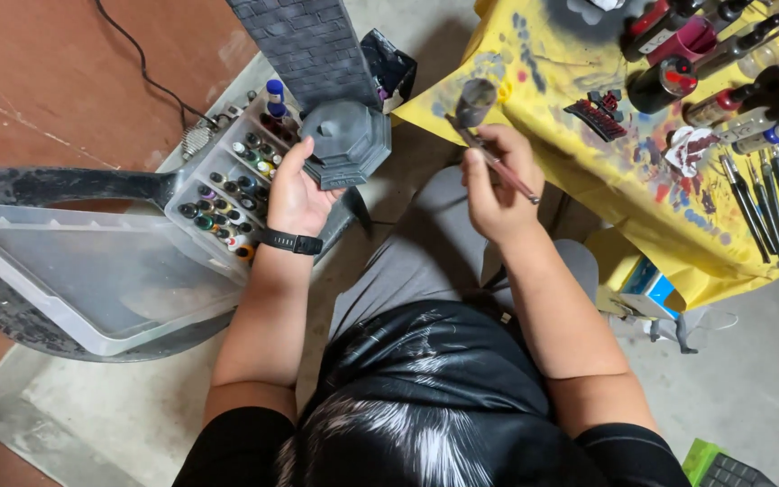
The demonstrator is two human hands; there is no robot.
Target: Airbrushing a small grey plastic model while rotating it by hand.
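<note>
Fingers (295, 167) of our left hand (295, 194) clasp the grey brick tower (326, 81), while our right hand (496, 185) pinches, seemingly, a round-headed brush (489, 135).

A clear plastic tub (74, 271) sits beside a paint-bottle rack (227, 194); spare brushes (768, 203) lie on a yellow cloth (588, 180).

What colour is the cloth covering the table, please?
Yellow, blotched with paint stains; the head view shows it best.
</note>
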